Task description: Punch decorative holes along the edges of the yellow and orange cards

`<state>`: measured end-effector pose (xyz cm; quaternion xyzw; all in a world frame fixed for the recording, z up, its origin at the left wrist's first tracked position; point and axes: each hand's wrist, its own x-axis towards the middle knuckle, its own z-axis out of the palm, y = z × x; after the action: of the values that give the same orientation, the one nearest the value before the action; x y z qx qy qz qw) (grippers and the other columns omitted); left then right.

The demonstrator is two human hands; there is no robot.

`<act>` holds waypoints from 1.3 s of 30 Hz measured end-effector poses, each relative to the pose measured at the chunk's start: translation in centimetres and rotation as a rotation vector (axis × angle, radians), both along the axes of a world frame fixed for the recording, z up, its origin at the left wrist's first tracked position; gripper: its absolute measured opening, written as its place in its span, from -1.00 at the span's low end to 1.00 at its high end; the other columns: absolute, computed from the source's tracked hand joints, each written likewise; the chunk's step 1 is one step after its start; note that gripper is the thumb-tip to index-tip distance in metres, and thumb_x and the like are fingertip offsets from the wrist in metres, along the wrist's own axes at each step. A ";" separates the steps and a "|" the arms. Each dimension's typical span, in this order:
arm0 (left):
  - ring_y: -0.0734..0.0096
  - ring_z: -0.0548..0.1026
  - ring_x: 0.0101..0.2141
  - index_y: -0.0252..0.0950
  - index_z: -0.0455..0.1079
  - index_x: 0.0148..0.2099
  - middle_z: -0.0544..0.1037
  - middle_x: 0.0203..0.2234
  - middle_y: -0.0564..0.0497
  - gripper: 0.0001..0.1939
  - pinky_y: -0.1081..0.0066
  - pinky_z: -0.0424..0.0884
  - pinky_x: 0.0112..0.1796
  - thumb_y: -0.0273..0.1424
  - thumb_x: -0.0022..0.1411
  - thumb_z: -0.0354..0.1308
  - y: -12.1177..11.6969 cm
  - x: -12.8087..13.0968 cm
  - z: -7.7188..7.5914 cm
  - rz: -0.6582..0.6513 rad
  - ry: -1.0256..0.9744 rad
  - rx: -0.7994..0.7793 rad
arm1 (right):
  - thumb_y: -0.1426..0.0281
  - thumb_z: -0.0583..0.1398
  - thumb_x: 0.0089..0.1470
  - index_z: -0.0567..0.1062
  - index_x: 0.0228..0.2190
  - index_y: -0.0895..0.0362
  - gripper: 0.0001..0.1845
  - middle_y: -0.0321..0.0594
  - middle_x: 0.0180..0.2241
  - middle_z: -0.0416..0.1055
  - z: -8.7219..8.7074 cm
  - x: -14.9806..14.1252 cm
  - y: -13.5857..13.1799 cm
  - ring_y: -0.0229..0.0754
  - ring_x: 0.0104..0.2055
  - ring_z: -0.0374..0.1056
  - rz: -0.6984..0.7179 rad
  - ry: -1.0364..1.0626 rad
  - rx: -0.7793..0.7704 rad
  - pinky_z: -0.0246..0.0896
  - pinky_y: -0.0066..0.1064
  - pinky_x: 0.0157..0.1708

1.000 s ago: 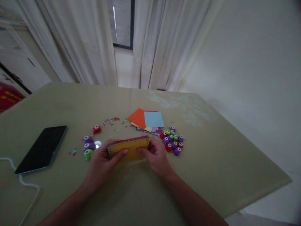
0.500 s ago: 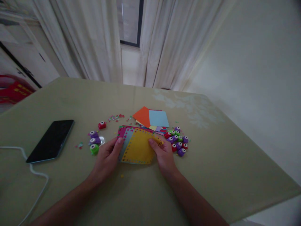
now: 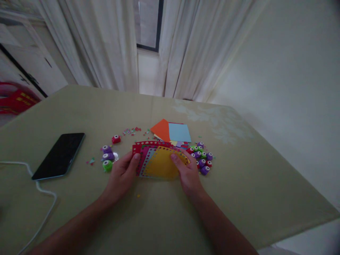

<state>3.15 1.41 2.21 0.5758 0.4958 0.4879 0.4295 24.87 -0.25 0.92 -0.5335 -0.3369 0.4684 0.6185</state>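
Note:
Between my two hands is a fanned set of coloured paper sheets (image 3: pixel 162 163) with small shapes punched along their edges. Yellow lies in front, with light blue, magenta and red showing behind it toward the left. My left hand (image 3: pixel 124 173) is closed on the left edge, thumb in front. My right hand (image 3: pixel 188 173) pinches the right side, its thumb on the yellow sheet. Just beyond the sheets lies a pile of plain paper (image 3: pixel 179 132), with orange and light blue on top. A cluster of small one-eyed craft punches (image 3: pixel 202 163) in purple, green and red sits right of my right hand.
Left of my left hand stand more punches (image 3: pixel 107 156) beside a shiny round piece. A black tablet (image 3: pixel 60 156) with a white cable (image 3: pixel 47 192) lies farther left. Punched confetti (image 3: pixel 131 131) is scattered over the table (image 3: pixel 239 184). Curtains (image 3: pixel 103 46) hang behind.
The sheets, stacked and tilted at first, have been spread into a fan, uncovering light blue, magenta and then red. Both hands keep hold, the right moving slightly rightward. The view has shifted a little.

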 end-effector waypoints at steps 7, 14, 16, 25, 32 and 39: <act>0.24 0.63 -0.18 -0.23 0.54 0.05 0.69 -0.16 -0.04 -0.72 0.36 0.54 -0.15 -0.19 0.52 0.14 -0.9 -0.1 -0.8 -0.164 0.184 0.272 | 0.10 0.43 0.16 0.66 -0.14 0.06 -0.66 -0.15 -0.13 0.64 2.3 0.1 -1.1 -0.05 -0.11 0.57 0.089 -0.310 0.189 0.53 -0.25 -0.08; 0.32 0.63 -0.28 -0.21 0.55 -0.05 0.69 -0.25 0.04 -0.84 0.40 0.53 -0.23 -0.28 0.49 0.18 -0.4 0.0 -0.9 -0.322 0.259 0.274 | 0.24 0.51 0.03 0.61 -0.02 0.05 -0.52 -0.23 -0.21 0.60 2.4 -0.2 -0.6 -0.14 -0.20 0.55 0.279 -0.331 0.263 0.53 -0.36 -0.17; 0.32 0.63 -0.27 -0.20 0.55 -0.02 0.69 -0.22 0.04 -0.81 0.40 0.53 -0.22 -0.28 0.52 0.14 -0.4 0.0 -1.0 -0.329 0.260 0.277 | 0.22 0.49 0.05 0.63 -0.12 0.08 -0.62 -0.22 -0.24 0.62 1.9 0.0 -0.4 -0.14 -0.23 0.56 0.328 -0.348 0.239 0.53 -0.37 -0.22; 0.19 0.60 -0.05 -0.20 0.31 0.32 0.62 0.04 -0.13 -0.58 0.21 0.56 -0.02 -0.15 0.57 0.08 -1.2 0.3 -0.5 -0.315 0.212 0.307 | 0.09 0.38 0.20 0.70 -0.18 0.13 -0.63 -0.12 -0.22 0.70 6.5 2.4 -2.0 -0.06 -0.25 0.62 0.079 -0.621 0.239 0.60 -0.29 -0.26; 0.26 0.60 -0.09 -0.18 0.31 0.29 0.61 0.00 -0.10 -0.68 0.24 0.53 -0.05 -0.25 0.61 0.03 -2.0 0.4 -0.1 -0.326 0.329 0.515 | 0.03 0.51 -0.10 0.68 -0.34 0.17 -0.53 -0.04 -0.42 0.67 12.6 13.8 -13.0 0.04 -0.48 0.58 -0.306 -0.792 -0.198 0.50 -0.29 -0.58; 0.23 0.63 -0.10 -0.19 0.40 0.07 0.66 -0.11 -0.07 -0.88 0.25 0.50 -0.02 -0.36 0.56 0.11 -4.4 1.8 -0.8 -0.531 0.539 0.943 | -0.06 0.46 -0.22 0.59 -0.42 0.08 -0.50 -0.07 -0.45 0.65 4.9 17.7 -23.2 0.04 -0.49 0.57 -0.300 -0.542 -0.498 0.50 -0.26 -0.54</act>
<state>4.93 -3.04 1.45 0.9116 0.1566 0.3682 0.0945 42.59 -23.41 5.81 -0.8146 -0.2824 0.2824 0.4206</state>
